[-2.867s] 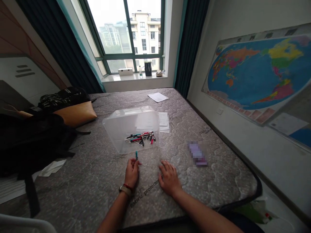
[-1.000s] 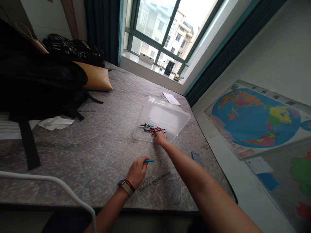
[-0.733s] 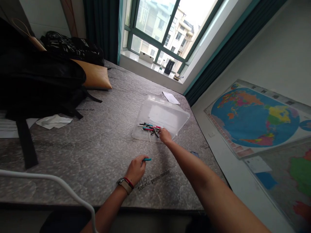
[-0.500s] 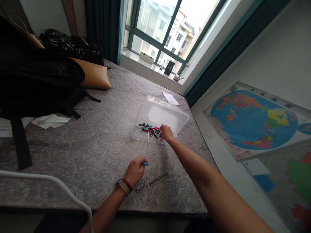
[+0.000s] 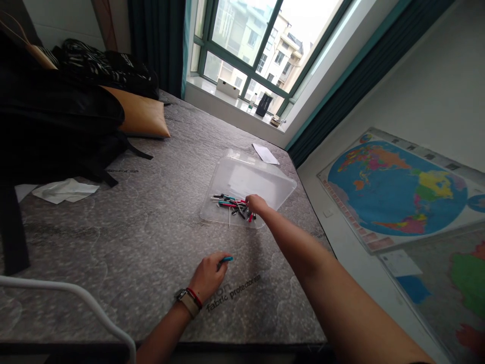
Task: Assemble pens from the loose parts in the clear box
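Observation:
A teal pen (image 5: 227, 259) sticks out from between the thumb and fingers of my left hand (image 5: 207, 274), which is closed around it over the near part of the mattress. My right hand (image 5: 257, 203) reaches into a clear plastic tray (image 5: 212, 215) and touches a heap of pens (image 5: 232, 202) at its near side. Its fingertips are bent down among the pens; whether they grip one is hidden. The pens are black, white, red and teal, lying crosswise on one another. One white stick (image 5: 229, 217) points toward me over the tray's near rim.
A black backpack (image 5: 56, 116) lies at the left, with a tan cushion (image 5: 138, 112) behind it. Crumpled tissue (image 5: 66, 190) sits by its strap. White paper (image 5: 265, 153) lies past the tray. A white curved tube (image 5: 76, 290) crosses the lower left. A world map (image 5: 401, 187) hangs at right.
My right hand has shifted slightly left over the pens. My left hand still holds the teal pen and has turned a little. The view has moved slightly.

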{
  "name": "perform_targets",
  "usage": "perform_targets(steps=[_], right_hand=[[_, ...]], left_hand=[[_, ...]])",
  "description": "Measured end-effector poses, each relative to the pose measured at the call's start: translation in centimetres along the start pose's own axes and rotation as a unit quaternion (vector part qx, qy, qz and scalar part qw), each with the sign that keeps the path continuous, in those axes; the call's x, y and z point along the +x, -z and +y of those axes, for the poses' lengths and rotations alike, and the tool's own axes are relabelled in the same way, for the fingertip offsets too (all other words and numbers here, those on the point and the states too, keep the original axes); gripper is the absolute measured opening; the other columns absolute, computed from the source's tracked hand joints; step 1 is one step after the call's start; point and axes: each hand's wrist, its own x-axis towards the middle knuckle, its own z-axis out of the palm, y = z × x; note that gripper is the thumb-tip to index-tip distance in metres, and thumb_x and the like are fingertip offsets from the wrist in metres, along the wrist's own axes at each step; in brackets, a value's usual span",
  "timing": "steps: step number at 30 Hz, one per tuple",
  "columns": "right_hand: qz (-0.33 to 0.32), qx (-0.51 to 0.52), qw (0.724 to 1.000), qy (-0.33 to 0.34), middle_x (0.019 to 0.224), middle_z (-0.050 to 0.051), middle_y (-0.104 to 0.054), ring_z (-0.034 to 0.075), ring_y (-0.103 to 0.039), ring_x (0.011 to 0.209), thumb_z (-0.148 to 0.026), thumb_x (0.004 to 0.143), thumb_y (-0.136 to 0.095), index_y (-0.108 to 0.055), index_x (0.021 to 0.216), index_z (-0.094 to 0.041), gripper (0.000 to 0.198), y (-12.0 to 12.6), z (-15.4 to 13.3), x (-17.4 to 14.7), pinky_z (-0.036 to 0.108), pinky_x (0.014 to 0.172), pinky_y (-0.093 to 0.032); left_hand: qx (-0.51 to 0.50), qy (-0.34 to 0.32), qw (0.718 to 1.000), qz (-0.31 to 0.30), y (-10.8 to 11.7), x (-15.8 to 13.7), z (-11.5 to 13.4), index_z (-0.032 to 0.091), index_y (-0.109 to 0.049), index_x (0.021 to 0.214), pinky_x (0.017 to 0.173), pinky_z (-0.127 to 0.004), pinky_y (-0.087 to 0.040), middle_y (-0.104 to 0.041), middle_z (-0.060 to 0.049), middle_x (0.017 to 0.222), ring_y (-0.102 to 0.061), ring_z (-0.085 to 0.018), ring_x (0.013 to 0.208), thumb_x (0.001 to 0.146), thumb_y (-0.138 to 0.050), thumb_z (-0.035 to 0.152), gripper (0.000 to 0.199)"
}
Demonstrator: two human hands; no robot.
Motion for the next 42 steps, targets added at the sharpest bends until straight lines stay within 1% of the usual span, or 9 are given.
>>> perform_targets(steps=[8,16,19,22,24,25,29,35,42], right_hand=[[-0.043,-0.036,0.998,-0.009,0.1,0.019,-0.072,0.025,-0.069,0.09,-0.01,0.076,-0.066,-0.075,0.091,-0.013,0.018,-0.2,0.5,1.3,0.026,0.076,-0.047],[-0.034,-0.022,0.999,0.004,0.1,0.016,-0.072,0.024,-0.067,0.091,-0.014,0.078,-0.066,-0.075,0.091,-0.016,0.016,1.3,0.9,1.5,0.027,0.078,-0.046],[0.024,0.036,0.998,0.043,0.105,0.011,-0.072,0.02,-0.065,0.094,-0.023,0.086,-0.06,-0.072,0.102,-0.019,0.021,1.9,-1.2,1.2,0.024,0.081,-0.044],[0.089,0.128,0.978,0.137,0.102,0.006,-0.072,0.016,-0.064,0.09,-0.031,0.092,-0.054,-0.069,0.109,-0.02,0.026,2.1,-4.7,1.0,0.022,0.082,-0.042],[0.065,0.132,0.972,0.184,0.099,0.005,-0.073,0.016,-0.064,0.088,-0.031,0.089,-0.058,-0.071,0.105,-0.02,0.023,1.9,-7.0,1.1,0.021,0.08,-0.042],[0.047,0.117,0.974,0.187,0.098,0.005,-0.073,0.018,-0.065,0.088,-0.029,0.087,-0.06,-0.072,0.101,-0.02,0.021,1.7,-8.0,1.2,0.022,0.079,-0.043],[0.015,0.067,0.988,0.139,0.099,0.01,-0.073,0.022,-0.066,0.09,-0.025,0.082,-0.064,-0.074,0.094,-0.017,0.017,0.6,-10.3,1.8,0.025,0.078,-0.046],[-0.009,0.068,0.993,0.096,0.101,0.012,-0.073,0.024,-0.068,0.089,-0.028,0.08,-0.067,-0.073,0.098,-0.015,0.022,0.2,-11.3,2.8,0.027,0.077,-0.05],[-0.015,0.072,0.994,0.075,0.104,0.017,-0.072,0.025,-0.068,0.093,-0.015,0.082,-0.06,-0.072,0.102,-0.01,0.024,0.0,-12.5,3.5,0.028,0.081,-0.05]], left_hand=[[-0.006,0.012,1.0,-0.004,-0.2,0.3,0.1,0.025,-0.072,0.102,0.089,-0.028,-0.048,-0.073,-0.003,0.105,-0.066,-0.018,0.097,0.085,-0.049,0.019,0.029],[-0.003,0.012,1.0,-0.001,-0.5,0.5,0.1,0.025,-0.072,0.102,0.088,-0.027,-0.047,-0.073,-0.003,0.105,-0.065,-0.018,0.097,0.086,-0.049,0.02,0.028],[0.0,0.016,1.0,-0.006,-0.4,0.5,0.2,0.024,-0.072,0.103,0.088,-0.028,-0.047,-0.073,-0.003,0.105,-0.065,-0.018,0.097,0.087,-0.049,0.02,0.028],[0.004,0.016,1.0,-0.012,-0.4,0.5,0.4,0.023,-0.072,0.103,0.087,-0.029,-0.047,-0.073,-0.004,0.104,-0.065,-0.019,0.097,0.087,-0.048,0.021,0.029],[0.009,0.018,1.0,-0.009,-0.5,0.5,0.3,0.022,-0.072,0.103,0.087,-0.029,-0.047,-0.073,-0.004,0.104,-0.065,-0.019,0.096,0.087,-0.048,0.022,0.029],[0.01,0.018,1.0,-0.007,-0.5,0.4,0.3,0.022,-0.072,0.103,0.088,-0.029,-0.047,-0.073,-0.004,0.104,-0.065,-0.019,0.097,0.087,-0.048,0.022,0.029],[0.006,0.008,1.0,-0.001,-0.5,0.3,0.1,0.023,-0.072,0.102,0.087,-0.028,-0.047,-0.073,-0.003,0.102,-0.065,-0.018,0.095,0.088,-0.048,0.022,0.028],[0.0,0.003,1.0,0.0,-0.3,0.5,0.3,0.023,-0.072,0.1,0.083,-0.028,-0.047,-0.073,-0.003,0.1,-0.065,-0.019,0.093,0.089,-0.047,0.023,0.027],[-0.01,0.003,1.0,-0.002,-0.3,0.6,0.1,0.023,-0.072,0.103,0.088,-0.029,-0.047,-0.073,-0.003,0.103,-0.065,-0.018,0.095,0.089,-0.048,0.024,0.028]])
